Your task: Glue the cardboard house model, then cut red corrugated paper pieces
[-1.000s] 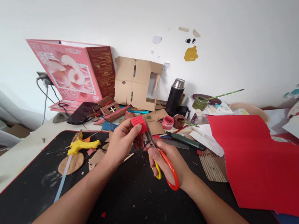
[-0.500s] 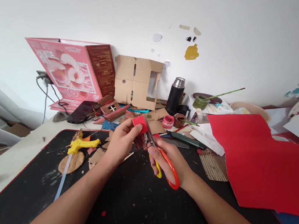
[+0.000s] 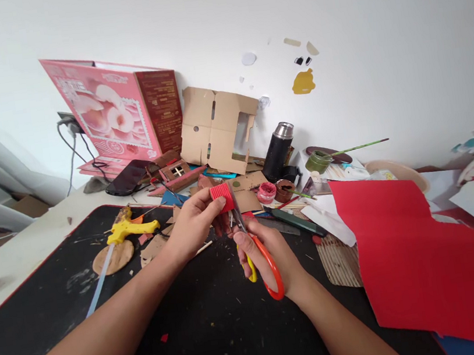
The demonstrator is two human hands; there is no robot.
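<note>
Between the thumb and fingers of my left hand (image 3: pixel 194 221) is a small piece of red corrugated cardboard (image 3: pixel 221 196), its ridges facing up. My right hand (image 3: pixel 276 248) grips scissors (image 3: pixel 271 266) with one orange and one yellow handle loop. The metal blades point away from me and lie along the right edge of the red piece. Whether the blades are cutting into it I cannot tell. Both hands are held above a black mat (image 3: pixel 205 329). Behind the blades, dark reddish-brown pieces are partly hidden.
A yellow glue gun (image 3: pixel 132 227) rests on a round wooden disc (image 3: pixel 114 258) at left. Paint jars (image 3: pixel 267 192) and a black thermos (image 3: pixel 278 151) stand behind my hands. Red sheet (image 3: pixel 433 255) and corrugated cardboard (image 3: pixel 341 263) lie right. A pink box (image 3: pixel 108 113) leans at the back.
</note>
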